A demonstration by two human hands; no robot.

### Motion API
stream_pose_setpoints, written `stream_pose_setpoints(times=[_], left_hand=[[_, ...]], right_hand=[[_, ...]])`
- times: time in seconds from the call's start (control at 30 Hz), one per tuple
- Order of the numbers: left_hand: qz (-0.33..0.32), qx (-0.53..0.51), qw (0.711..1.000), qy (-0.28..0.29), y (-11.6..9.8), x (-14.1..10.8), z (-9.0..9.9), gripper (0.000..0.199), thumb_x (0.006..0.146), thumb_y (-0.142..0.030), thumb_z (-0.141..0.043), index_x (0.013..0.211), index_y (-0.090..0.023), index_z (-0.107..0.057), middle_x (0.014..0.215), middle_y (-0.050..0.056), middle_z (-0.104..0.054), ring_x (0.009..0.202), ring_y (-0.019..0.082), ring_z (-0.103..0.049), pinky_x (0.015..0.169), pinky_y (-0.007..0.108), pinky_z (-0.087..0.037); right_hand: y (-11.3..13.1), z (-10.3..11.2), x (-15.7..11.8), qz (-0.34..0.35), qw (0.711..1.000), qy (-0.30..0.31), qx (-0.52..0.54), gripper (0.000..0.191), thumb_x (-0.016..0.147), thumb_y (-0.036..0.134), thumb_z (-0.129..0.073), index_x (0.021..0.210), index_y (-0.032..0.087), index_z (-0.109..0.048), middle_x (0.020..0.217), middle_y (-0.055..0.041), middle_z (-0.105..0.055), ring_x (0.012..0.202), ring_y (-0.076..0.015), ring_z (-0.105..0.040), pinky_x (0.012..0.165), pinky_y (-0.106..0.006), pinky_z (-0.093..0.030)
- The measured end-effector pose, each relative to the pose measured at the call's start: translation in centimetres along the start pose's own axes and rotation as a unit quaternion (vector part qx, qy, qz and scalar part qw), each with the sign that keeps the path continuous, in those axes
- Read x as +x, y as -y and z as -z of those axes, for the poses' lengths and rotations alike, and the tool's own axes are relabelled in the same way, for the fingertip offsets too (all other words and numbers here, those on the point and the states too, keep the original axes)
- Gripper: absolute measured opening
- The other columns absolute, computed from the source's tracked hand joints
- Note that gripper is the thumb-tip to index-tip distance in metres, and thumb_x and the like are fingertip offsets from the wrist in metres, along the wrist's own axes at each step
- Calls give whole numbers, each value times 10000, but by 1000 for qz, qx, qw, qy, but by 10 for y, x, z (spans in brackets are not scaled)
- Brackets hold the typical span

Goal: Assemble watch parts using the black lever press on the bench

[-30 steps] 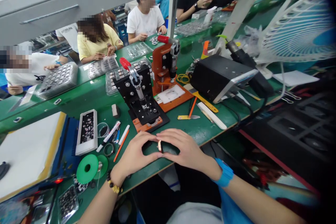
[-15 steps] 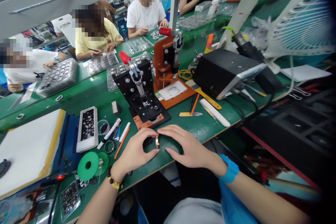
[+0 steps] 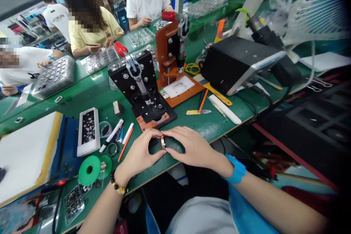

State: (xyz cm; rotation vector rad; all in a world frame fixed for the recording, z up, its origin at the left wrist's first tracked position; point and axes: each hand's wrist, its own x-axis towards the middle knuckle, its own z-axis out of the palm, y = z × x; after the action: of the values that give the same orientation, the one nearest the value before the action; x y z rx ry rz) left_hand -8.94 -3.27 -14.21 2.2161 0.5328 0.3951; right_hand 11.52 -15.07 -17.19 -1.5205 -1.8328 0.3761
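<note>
Copper-coloured ring (image 3: 163, 142), upright in the closed grip of left hand (image 3: 139, 150) and right hand (image 3: 193, 148)

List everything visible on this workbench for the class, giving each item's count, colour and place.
black hand press: 1, black, centre of the bench
orange hand press: 1, orange, behind the black press
instrument box: 1, black and silver, right of the presses
desk fan: 1, white, far right
parts tray: 1, white, left of the hands
tape reel: 1, green, front left
marker pen: 1, white, beside the tray
ring: 1, copper-coloured, between the hands
left hand: 1, bare, beaded bracelet
right hand: 1, bare, blue wristband
</note>
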Motion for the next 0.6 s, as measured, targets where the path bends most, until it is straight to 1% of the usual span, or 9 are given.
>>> stream_pose_setpoints(times=[0.13, 0.33, 0.47, 0.6], left_hand=[[7, -3, 1000, 3, -1, 0, 1, 393, 908, -239, -799, 1225, -260, -568, 1242, 58, -656, 1151, 225, -650, 1035, 384, -549], [8, 4, 1000, 5, -3, 0, 2, 407, 910, -226, -791, 1240, -258, -555, 1253, 62, -648, 1163, 225, -645, 1040, 389, -552], [1, 3, 1000, 11, -6, 0, 4, 396, 919, -193, -751, 1258, -252, -555, 1274, 80, -624, 1193, 235, -623, 1064, 410, -545], [-2, 6, 1000, 10, -8, -1, 5, 366, 933, -182, -704, 1260, -243, -552, 1236, 81, -622, 1159, 230, -622, 1054, 415, -547]], right_hand=[[1, -1, 0, -4, 1000, -1, -7, 437, 952, 292, -680, 1376, 214, -612, 1279, -60, -720, 1125, -256, -674, 953, -429, -514], [1, -3, -1, -2, 1000, -4, -25, 424, 938, 274, -682, 1353, 206, -627, 1246, -61, -729, 1089, -256, -676, 938, -414, -506], [0, -5, 0, 5, 999, -9, -33, 417, 933, 260, -666, 1343, 195, -630, 1246, -66, -729, 1087, -257, -677, 942, -414, -504], [0, -5, 0, 10, 999, -11, -35, 409, 936, 266, -653, 1337, 191, -631, 1237, -72, -729, 1079, -260, -677, 926, -419, -510]])
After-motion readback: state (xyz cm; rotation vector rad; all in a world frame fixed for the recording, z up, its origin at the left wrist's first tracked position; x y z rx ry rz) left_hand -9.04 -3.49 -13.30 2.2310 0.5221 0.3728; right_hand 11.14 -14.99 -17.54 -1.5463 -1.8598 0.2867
